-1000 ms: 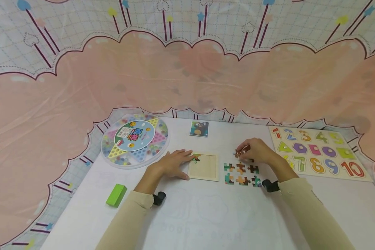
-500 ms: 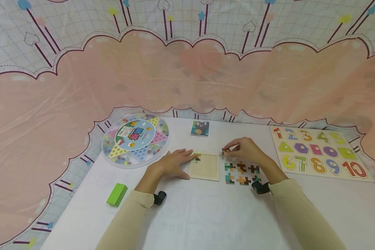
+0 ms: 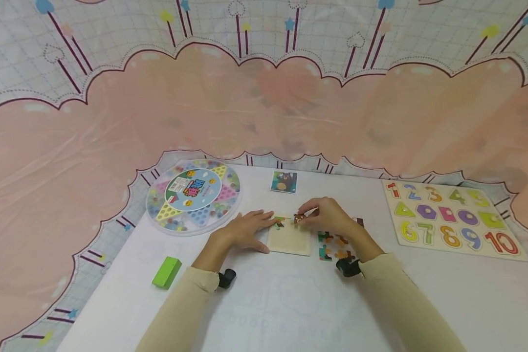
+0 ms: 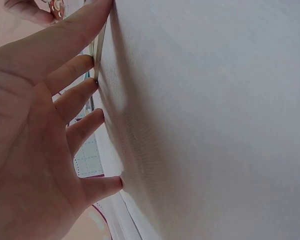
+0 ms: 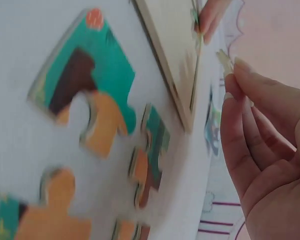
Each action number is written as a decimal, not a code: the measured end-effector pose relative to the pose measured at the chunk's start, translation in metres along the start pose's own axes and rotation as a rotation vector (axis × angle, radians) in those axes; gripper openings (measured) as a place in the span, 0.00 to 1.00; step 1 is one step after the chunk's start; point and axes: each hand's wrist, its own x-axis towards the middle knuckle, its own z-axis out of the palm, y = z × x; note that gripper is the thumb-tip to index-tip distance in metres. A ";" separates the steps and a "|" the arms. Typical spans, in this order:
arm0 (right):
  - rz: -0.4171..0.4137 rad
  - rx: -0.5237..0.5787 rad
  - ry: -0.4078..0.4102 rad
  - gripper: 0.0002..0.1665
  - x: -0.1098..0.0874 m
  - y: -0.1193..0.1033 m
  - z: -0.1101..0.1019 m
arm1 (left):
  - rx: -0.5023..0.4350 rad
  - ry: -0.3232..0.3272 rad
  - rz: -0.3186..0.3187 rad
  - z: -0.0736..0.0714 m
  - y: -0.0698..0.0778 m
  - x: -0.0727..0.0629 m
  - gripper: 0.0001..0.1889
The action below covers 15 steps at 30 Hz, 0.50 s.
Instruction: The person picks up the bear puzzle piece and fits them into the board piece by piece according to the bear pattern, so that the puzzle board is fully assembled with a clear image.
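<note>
My right hand [image 3: 330,217] pinches a brown jigsaw piece [image 3: 298,219] between thumb and fingers, over the upper right part of a square wooden puzzle tray [image 3: 289,244]. In the right wrist view the held piece [image 5: 225,61] shows edge-on at the fingertips. One green and brown corner piece [image 3: 279,223] lies in the tray's upper left corner. My left hand [image 3: 242,231] lies spread at the tray's left side, fingertips and thumb touching its frame. Several loose jigsaw pieces [image 3: 324,252] lie right of the tray, partly hidden under my right wrist.
A bear picture card [image 3: 283,182] lies behind the tray. At the back left is a round Chinese checkers box [image 3: 193,190]; a green block [image 3: 166,272] sits nearer. A number and shape board [image 3: 453,215] lies at the right. Patterned cloth hangs behind the table.
My right hand has carried the brown jigsaw piece leftward from behind the loose pieces to above the tray. My left hand stays at the tray's side.
</note>
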 end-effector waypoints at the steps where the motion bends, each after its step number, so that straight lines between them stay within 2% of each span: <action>1: -0.001 0.003 0.004 0.15 0.000 -0.001 0.002 | -0.005 0.002 0.000 0.000 0.001 0.000 0.46; 11: 0.041 0.026 0.036 0.11 0.010 -0.011 0.018 | 0.005 0.009 0.004 0.001 0.000 0.001 0.46; 15: 0.056 -0.006 0.037 0.12 0.012 -0.011 0.023 | 0.004 0.007 0.006 0.001 -0.001 0.001 0.46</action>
